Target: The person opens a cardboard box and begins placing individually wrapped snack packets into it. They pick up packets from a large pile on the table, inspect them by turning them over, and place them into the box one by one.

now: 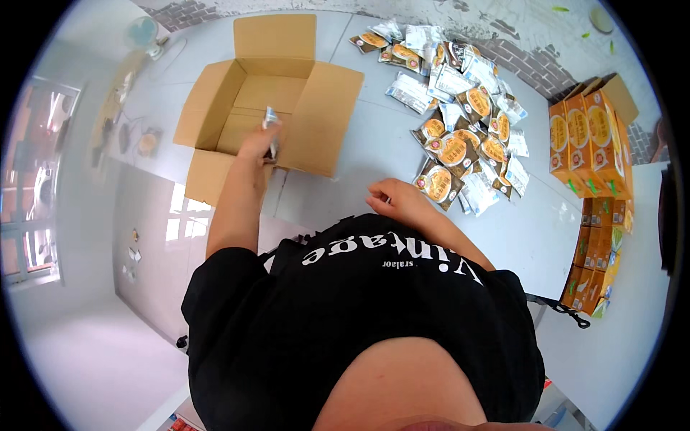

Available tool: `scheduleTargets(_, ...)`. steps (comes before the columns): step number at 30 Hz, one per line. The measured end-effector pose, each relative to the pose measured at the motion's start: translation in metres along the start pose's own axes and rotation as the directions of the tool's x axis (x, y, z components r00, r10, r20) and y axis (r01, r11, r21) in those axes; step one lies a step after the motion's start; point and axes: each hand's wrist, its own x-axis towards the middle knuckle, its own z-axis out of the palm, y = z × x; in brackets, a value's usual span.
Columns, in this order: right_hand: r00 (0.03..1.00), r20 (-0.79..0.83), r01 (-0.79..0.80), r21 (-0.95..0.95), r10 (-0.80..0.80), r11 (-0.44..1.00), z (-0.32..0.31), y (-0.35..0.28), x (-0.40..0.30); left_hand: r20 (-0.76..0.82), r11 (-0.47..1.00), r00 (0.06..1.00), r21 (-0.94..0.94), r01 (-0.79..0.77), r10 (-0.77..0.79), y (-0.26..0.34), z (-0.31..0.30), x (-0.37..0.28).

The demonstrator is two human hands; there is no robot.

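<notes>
My left hand [260, 141] is over the near edge of an open cardboard box [326, 118] and grips a packet [271, 117], held on edge. The part of the box floor that shows is bare brown cardboard; my hand hides some of it. My right hand [396, 198] rests near the table's front edge with its fingers curled, and nothing shows in it. Just right of it begins a loose pile of packets [452, 150]; some show brown and orange fronts, others white backs.
Upright orange cartons [579, 134] stand at the right, with more stacked cartons [593, 253] lower down beside the table [533, 237]. A small fan [144, 35] stands at the far left. The wall runs behind the packets. The box's flaps are spread outward.
</notes>
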Motion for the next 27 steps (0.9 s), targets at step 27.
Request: scheduleTargets(27,0.926,0.05,-0.376,0.075,0.373,0.923,0.044,0.01,0.026,0.086,0.845,0.973,0.484,-0.227,0.213,-0.007,-0.065,-0.002)
